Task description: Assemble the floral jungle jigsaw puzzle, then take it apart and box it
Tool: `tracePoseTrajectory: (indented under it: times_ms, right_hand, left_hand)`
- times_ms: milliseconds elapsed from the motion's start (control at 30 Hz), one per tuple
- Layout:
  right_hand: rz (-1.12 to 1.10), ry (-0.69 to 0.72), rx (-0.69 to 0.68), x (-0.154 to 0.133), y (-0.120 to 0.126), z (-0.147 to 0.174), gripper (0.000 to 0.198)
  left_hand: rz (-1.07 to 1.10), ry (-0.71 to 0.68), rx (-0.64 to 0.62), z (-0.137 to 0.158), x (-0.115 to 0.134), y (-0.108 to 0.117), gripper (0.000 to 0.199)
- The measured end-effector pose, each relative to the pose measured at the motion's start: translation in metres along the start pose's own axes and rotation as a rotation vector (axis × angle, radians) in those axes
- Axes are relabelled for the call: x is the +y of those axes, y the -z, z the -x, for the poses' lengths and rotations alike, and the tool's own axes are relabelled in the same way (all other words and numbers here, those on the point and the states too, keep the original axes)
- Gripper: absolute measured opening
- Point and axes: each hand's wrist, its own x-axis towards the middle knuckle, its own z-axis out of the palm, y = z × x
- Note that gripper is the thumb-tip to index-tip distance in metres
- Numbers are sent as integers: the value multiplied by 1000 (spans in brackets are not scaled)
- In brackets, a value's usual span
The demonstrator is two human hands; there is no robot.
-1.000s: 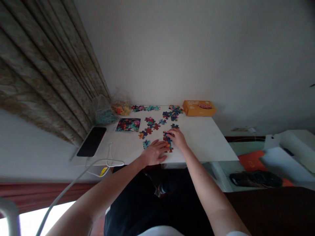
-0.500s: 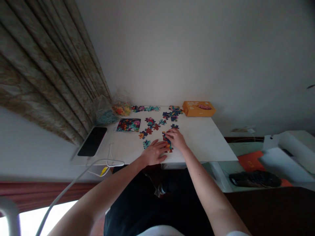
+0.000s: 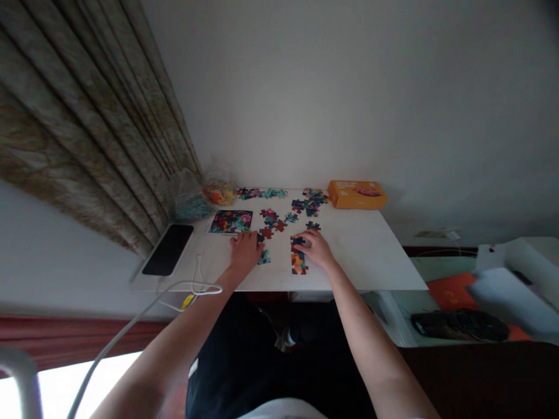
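A white tabletop [image 3: 358, 250] spans mid-frame, bearing puzzle pieces [image 3: 279, 226] around the centre, a picture card [image 3: 230, 222] left of them, a black phone [image 3: 168, 250] and white cable [image 3: 187, 283] farther left, two plastic bags [image 3: 220, 193] above the phone, an orange box [image 3: 358, 196] right of centre

Dim, low-contrast. White patch [image 3: 102, 381] blown out bottom left. Wall [image 3: 297, 105] darkens toward top right corner. Wide-angle stretch at edges; puzzle pieces [image 3: 299, 265] soft, fine detail lost.

free: white tabletop [image 3: 367, 250], right side | blocking: puzzle pieces [image 3: 280, 226] mid-table; orange box [image 3: 357, 195] behind; phone [image 3: 168, 250], cable [image 3: 192, 283] left
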Motion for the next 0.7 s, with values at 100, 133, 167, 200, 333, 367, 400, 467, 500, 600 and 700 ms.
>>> tracePoseTrajectory:
  times_ms: [100,133,167,200,333,367,400,467,500,600,700]
  right_hand:
    - [-25,-32,40,-2,2,1,24]
    - [-45,-41,57,-3,2,1,24]
    - [-71,-51,74,-4,3,2,25]
    - [-97,-65,89,-4,3,2,26]
    - [-148,-118,117,-5,3,2,31]
    - [-145,-122,111,-5,3,2,31]
    - [-140,-123,102,-4,3,2,31]
    - [-133,-118,79,-4,3,2,30]
    - [-137,-118,71,-3,3,1,30]
    - [-192,-153,46,-1,4,1,33]
    - [-278,-216,22,-1,6,1,38]
  left_hand:
    - [3,-14,-68,-7,-2,2,37]
    - [15,-8,-77,-9,-2,3,37]
    - [33,5,-85,-12,-1,2,39]
    - [58,24,-95,-15,-2,2,41]
    - [183,93,-123,-29,-4,0,47]
    - [221,99,-117,-33,-5,0,46]
    - [270,93,-106,-36,-6,-1,43]
    - [407,52,-63,-42,-5,-1,33]
    - [493,30,-33,-45,-3,-1,29]
    - [789,27,28,-47,14,-5,20]
    - [1068,88,-11,-43,43,-15,10]
